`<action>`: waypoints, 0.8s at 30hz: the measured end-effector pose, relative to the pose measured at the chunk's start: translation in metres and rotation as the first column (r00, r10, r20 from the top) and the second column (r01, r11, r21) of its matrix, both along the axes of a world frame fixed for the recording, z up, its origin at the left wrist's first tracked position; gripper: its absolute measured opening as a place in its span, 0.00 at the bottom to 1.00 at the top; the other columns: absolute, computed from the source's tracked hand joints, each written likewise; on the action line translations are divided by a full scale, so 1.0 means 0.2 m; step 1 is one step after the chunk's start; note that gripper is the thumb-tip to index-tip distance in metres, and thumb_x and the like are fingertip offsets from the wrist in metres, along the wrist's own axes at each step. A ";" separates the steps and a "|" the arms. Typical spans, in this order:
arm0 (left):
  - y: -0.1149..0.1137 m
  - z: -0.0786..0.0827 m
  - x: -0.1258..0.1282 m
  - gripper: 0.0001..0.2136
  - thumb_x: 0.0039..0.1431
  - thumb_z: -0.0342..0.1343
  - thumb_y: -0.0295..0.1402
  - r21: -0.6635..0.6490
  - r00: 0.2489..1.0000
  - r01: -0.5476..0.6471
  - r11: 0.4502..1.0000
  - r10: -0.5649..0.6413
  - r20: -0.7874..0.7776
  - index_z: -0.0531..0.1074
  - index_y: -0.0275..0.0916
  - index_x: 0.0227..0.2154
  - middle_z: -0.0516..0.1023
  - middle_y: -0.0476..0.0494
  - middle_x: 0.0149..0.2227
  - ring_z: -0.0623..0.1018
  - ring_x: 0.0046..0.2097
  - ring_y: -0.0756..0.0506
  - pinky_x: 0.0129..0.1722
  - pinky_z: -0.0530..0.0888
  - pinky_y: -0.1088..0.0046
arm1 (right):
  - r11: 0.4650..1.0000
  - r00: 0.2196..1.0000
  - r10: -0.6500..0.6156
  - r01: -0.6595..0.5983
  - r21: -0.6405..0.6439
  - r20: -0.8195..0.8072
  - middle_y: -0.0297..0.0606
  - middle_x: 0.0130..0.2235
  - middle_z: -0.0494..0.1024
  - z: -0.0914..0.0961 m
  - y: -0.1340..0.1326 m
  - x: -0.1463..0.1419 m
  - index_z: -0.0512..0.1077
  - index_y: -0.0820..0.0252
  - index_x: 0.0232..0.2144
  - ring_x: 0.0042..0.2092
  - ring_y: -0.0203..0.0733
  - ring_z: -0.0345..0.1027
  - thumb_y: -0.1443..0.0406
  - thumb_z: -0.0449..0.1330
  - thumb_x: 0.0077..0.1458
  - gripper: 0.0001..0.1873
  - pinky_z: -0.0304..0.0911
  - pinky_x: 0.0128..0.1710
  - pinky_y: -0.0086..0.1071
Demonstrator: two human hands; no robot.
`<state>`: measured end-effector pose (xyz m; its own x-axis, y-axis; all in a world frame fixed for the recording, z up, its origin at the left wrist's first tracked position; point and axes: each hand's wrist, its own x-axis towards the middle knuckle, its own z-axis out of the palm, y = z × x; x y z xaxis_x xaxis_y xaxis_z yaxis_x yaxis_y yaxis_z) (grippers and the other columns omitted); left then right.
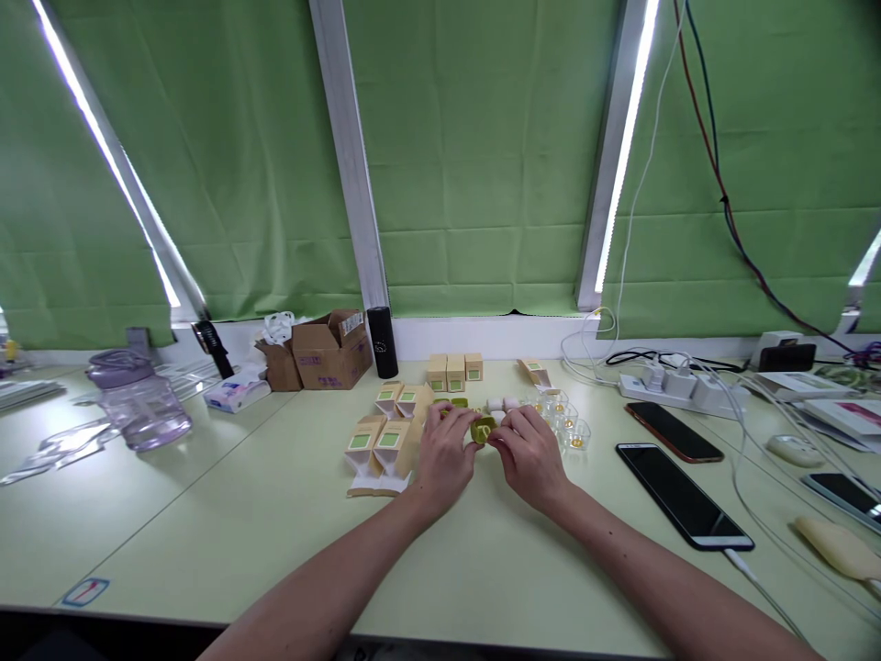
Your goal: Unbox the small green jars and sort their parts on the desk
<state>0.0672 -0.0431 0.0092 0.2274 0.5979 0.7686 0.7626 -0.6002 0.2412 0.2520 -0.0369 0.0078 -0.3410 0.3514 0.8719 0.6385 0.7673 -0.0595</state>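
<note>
My left hand [447,452] and my right hand [531,455] meet over the table, fingertips pinching a small olive-green piece with a pale mark [484,429] between them. Its exact kind is too small to make out. Just behind my left fingers lies another olive-green item [458,402], partly hidden. Left of my left hand stand opened beige cartons with green labels [389,437], their flaps spread. Several small clear cups with yellow centres [576,434] are grouped beyond my right hand. Small whitish cylinders [502,404] sit behind both hands.
Closed beige boxes [455,374] stand at the back. Farther left are a brown cardboard box [331,353], a black cylinder [383,342], a tissue pack [238,391] and a purple-tinted jug [141,404]. Phones [685,496], cables and a power strip [681,393] occupy the right.
</note>
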 end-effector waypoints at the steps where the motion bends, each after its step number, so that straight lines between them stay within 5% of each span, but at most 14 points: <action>1: 0.01 0.00 -0.01 0.21 0.55 0.64 0.21 -0.006 1.000 -0.014 1.000 0.014 0.015 0.74 0.42 0.52 0.80 0.41 0.49 0.69 0.55 0.35 0.55 0.72 0.50 | 1.000 1.000 0.003 -0.003 0.000 0.000 0.41 0.34 0.73 0.00 0.00 0.00 0.75 0.58 0.33 0.39 0.45 0.61 0.72 0.57 0.64 0.09 0.58 0.37 0.38; 15: 0.06 0.02 -0.06 0.20 0.56 0.66 0.28 -0.177 0.914 -0.133 0.975 0.189 0.359 0.75 0.43 0.52 0.78 0.42 0.49 0.68 0.58 0.37 0.59 0.69 0.54 | 0.999 0.999 -0.015 0.014 -0.040 -0.036 0.40 0.35 0.74 -0.03 0.06 0.02 0.75 0.58 0.33 0.41 0.45 0.60 0.73 0.56 0.64 0.10 0.58 0.39 0.37; 24: 0.07 0.00 -0.07 0.21 0.56 0.65 0.31 -0.244 0.862 -0.105 0.964 0.210 0.462 0.75 0.42 0.54 0.75 0.38 0.49 0.70 0.57 0.37 0.55 0.73 0.56 | 0.968 0.963 -0.176 0.207 -0.141 0.203 0.40 0.35 0.75 -0.11 0.21 -0.07 0.77 0.57 0.28 0.44 0.47 0.61 0.74 0.63 0.57 0.09 0.55 0.42 0.39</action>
<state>0.0531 -0.0284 0.0098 -0.2483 0.7485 0.6149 0.6001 -0.3794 0.7042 0.2380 0.0053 -0.0145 -0.4056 0.5554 0.7259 0.7839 0.6199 -0.0363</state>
